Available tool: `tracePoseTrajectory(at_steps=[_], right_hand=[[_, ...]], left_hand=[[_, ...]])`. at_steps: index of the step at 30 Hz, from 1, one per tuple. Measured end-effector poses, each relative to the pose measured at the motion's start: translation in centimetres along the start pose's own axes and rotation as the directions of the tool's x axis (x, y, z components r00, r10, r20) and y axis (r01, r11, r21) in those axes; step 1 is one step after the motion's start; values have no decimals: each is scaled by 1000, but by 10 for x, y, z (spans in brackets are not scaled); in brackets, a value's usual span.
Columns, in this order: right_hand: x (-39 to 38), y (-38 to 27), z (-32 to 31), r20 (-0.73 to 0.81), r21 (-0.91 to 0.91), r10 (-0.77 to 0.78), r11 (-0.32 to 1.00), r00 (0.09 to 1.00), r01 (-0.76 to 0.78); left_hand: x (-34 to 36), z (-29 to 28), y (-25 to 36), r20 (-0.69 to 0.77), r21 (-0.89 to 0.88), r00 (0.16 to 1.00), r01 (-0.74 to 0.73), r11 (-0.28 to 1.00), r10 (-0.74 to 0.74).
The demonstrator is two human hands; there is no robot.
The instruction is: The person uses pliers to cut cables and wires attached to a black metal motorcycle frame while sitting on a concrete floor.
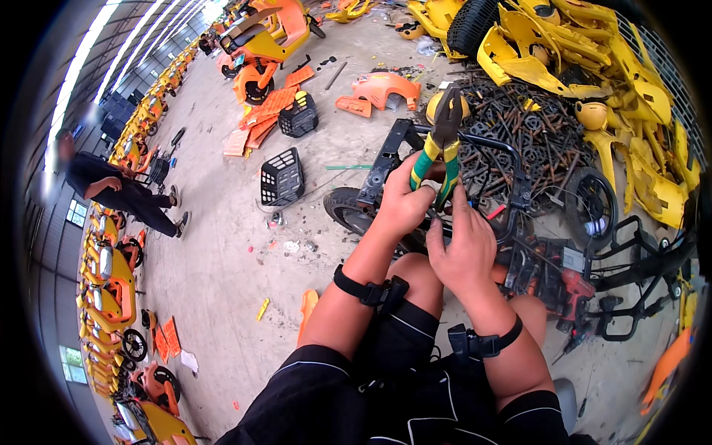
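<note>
Large pliers (447, 119) with green-and-yellow handles point upward in front of me, over a black metal scooter frame (386, 159) with a wheel. My left hand (403, 204) is closed round the left handle. My right hand (463, 248) is at the lower end of the right handle, index finger and thumb raised against it; its other fingers are partly hidden. Right of my right hand, a red power drill (575, 293) lies among black frame parts and components.
A heap of rusty metal parts (526, 141), yellow panels (641, 96) and a loose wheel (589, 204) lie right. Orange panels (261, 107) and black plastic baskets (280, 178) lie ahead. At left, another person (111, 185) stands beside rows of yellow-orange scooters (111, 289).
</note>
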State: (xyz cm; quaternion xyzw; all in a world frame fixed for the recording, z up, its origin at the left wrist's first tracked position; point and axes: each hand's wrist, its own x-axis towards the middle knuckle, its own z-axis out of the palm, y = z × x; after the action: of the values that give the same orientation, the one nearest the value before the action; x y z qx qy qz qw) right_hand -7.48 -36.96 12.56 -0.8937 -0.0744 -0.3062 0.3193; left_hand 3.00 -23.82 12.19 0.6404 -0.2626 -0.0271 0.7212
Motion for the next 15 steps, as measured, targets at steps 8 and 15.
tracePoseTrajectory(at_steps=[8, 15], right_hand=[[-1, 1, 2, 52, -77, 44, 996, 998, -40], [-1, 2, 3, 79, -113, 67, 992, 995, -58]], left_hand=[[0, 4, 2, 28, 156, 998, 48, 987, -53], [0, 8, 8, -19, 197, 999, 40, 980, -37]])
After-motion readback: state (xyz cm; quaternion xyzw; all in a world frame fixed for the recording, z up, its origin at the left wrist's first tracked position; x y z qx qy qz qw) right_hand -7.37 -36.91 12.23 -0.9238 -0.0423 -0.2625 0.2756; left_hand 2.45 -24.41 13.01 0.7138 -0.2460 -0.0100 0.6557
